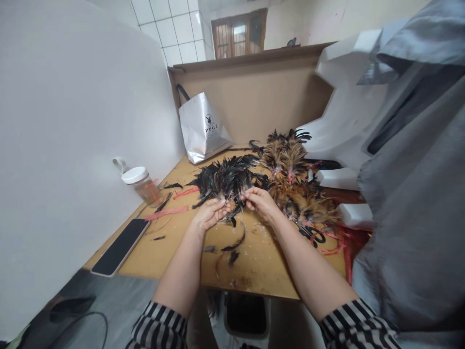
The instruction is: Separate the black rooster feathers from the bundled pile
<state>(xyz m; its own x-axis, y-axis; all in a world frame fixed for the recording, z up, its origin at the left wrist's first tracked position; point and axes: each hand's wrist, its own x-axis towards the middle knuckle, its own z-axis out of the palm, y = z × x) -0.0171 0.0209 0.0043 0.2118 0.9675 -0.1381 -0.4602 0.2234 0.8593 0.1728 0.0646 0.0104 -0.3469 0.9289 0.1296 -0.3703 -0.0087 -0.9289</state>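
Head view, from where I am standing: the left hand (215, 213) is pinching the pale quill ends of a bunch of black feathers (225, 177), thumb and fingers closing on its near edge. The right hand (258, 201) is pinching at the same bunch's right edge, fingertips meeting; the exact quill between them is too small to tell. The bunch is lying mid-table, its plumes pointing to the far side.

Loose feathers (234, 242) are lying on the table (269, 271), on the near side of the hands. To the right, brown feather bunches (308, 198) are resting, with black-handled scissors (314, 235) lying at their near edge beside red strips (343, 237). To the left, a pink strip (169, 212) is lying near a white-lidded jar (147, 190); a phone (120, 246) is lying nearer, screen dark. A silver bag (203, 128) is standing at the far left, leaning slightly.
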